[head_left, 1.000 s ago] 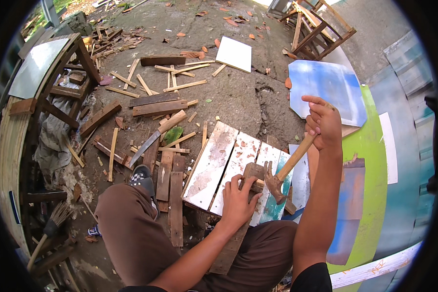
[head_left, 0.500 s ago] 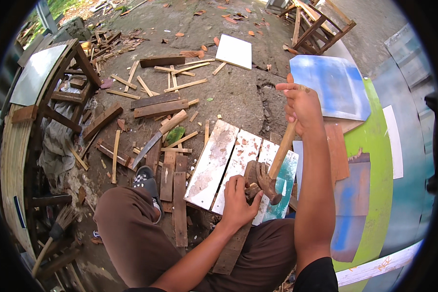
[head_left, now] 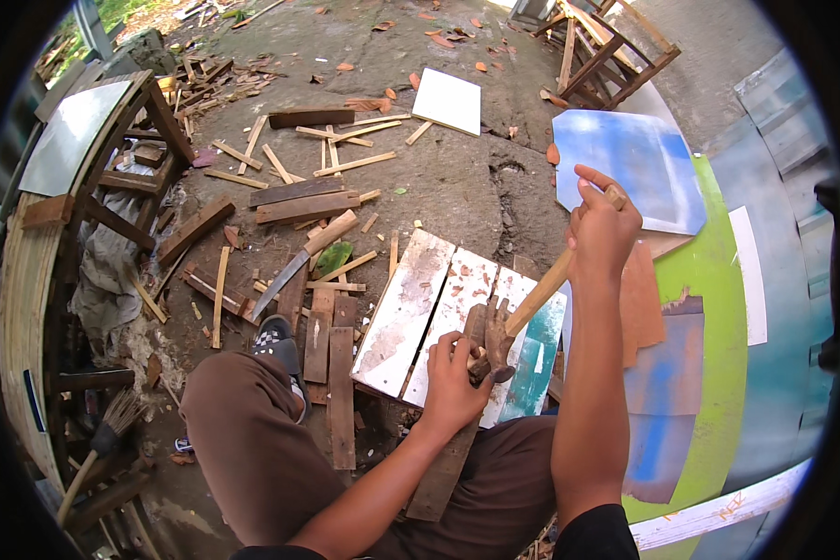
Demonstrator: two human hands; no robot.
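Note:
My right hand (head_left: 602,224) grips the wooden handle of a claw hammer (head_left: 539,294), with its index finger stretched out. The hammer's rusty head lies beside my left hand's fingertips, over a dark brown board (head_left: 446,481). My left hand (head_left: 453,381) is closed around a small piece of wood (head_left: 479,366) against that board; its fingers partly hide the piece. I cannot make out a nail there. The board slants from my lap up onto a low slatted stool (head_left: 411,313), whose top is white with a teal patch.
A machete (head_left: 299,266) with a wooden handle lies among scattered battens and boards (head_left: 308,205) to the left. A wooden bench (head_left: 33,308) stands far left, near a brush (head_left: 107,439). Blue-and-white (head_left: 625,173) and green panels (head_left: 719,280) lie on the right.
My right hand has moved right and slightly down, tilting the hammer handle further over. The hammer head has shifted left, closer to my left hand, which still holds the wood.

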